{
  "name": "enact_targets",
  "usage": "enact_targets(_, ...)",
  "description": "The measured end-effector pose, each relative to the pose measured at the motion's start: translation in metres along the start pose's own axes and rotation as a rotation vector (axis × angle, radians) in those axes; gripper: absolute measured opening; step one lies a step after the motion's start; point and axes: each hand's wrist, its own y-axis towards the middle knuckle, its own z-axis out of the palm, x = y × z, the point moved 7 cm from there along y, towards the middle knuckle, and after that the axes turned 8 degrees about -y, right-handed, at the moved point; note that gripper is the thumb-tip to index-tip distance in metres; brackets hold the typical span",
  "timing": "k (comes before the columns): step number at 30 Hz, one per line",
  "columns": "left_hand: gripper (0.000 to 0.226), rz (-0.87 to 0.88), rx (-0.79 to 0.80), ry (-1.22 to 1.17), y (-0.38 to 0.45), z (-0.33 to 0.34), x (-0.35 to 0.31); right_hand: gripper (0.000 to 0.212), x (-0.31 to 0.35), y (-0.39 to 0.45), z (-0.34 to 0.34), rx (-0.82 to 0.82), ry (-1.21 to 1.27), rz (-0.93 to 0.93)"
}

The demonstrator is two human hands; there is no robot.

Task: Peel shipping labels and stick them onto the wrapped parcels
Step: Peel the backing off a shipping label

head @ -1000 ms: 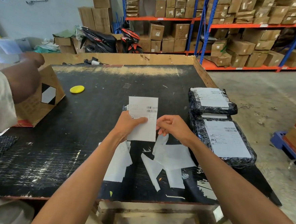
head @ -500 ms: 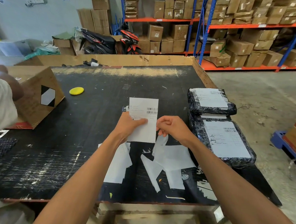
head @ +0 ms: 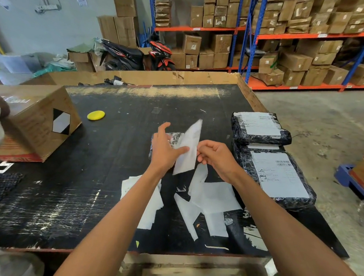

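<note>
— While the loose white backing sheets [head: 213,198] lie nearest on the black table [head: 86,195], what do the hands do?

— The right hand [head: 216,159] pinches the edge of a shipping label [head: 187,151] with curled fingers. The left hand [head: 165,149] has its thumb on the label and the other fingers spread; I cannot tell if it grips. The label stands tilted, above a small wrapped parcel [head: 175,138].

— How many parcels have labels?

— Two black wrapped parcels [head: 281,179] at the right, each with one label. Further left is one cardboard box [head: 37,125]; its inside is not visible. One yellow disc [head: 96,115] lies beyond it.
</note>
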Motion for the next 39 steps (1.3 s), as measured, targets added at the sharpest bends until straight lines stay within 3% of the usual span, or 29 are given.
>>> enact_targets(2,0.045,0.075,-0.009,-0.008,0.000,0.001,-0.010,0.019,0.000,0.001,-0.002,-0.041,-0.014,-0.008)
enact_targets(5,0.009,0.020,0.202,-0.179,-0.001,0.015,-0.016,0.016,0.003,0.000,-0.002,-0.035,-0.104,-0.038)
enact_targets(8,0.007,-0.035,0.277,-0.252,-0.002,0.021,-0.017,0.015,0.006,-0.001,-0.001,-0.020,-0.192,-0.074)
enact_targets(14,0.008,-0.056,0.277,-0.255,-0.003,0.022,-0.019,0.020,0.006,0.000,-0.003,-0.056,-0.294,-0.077)
enact_targets(23,0.007,-0.117,0.087,-0.289,-0.006,0.016,-0.009,0.021,0.001,0.003,-0.012,-0.164,-0.303,-0.013)
enact_targets(28,0.011,0.022,0.075,-0.091,-0.007,0.013,-0.012,0.008,0.002,0.005,-0.012,-0.224,-0.261,-0.038)
enact_targets(31,0.009,0.091,0.111,0.001,-0.008,0.015,-0.015,0.011,0.007,0.006,-0.013,-0.274,-0.277,-0.060)
enact_targets(39,0.011,0.121,0.148,0.031,-0.009,0.017,-0.014,0.009,0.007,0.008,-0.015,-0.279,-0.316,-0.030)
